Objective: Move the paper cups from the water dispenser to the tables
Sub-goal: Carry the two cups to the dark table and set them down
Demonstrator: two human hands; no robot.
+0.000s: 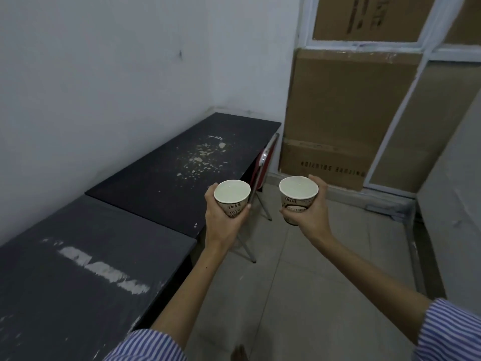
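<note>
A person is holding two paper cups out in front of them, one in each hand, with both bare forearms reaching forward from blue-and-white striped sleeves (450, 332). The left hand (221, 220) is wrapping around the lower half of the left cup (232, 198), its fingers curled closed against the printed side and the thumb pressing the side nearest the other cup. The right hand (312, 212) is gripping the right cup (298, 198) the same way, fingers curled around the far side and the thumb on the near side, below the rim. Both cups are being held upright, and each is showing pale liquid close to its white rim. The two cups are sitting level with one another and apart, the left one at about 9 o'clock from the right one. The left cup is hovering over the near edge of the far black table (169, 165), which is carrying scattered pale flakes at about 11 o'clock from that cup. A second dark table (78, 269), smeared with white marks, is lying at about 8 o'clock from the left hand, butted against the first. A folded red chair (263, 162) is leaning by the far table, at about 12 o'clock between the cups. Stacked cardboard boxes (346, 105) are standing at about 1 o'clock from the right cup, against a white-framed partition. The right cup is hanging over bare tiled floor (299, 282).
</note>
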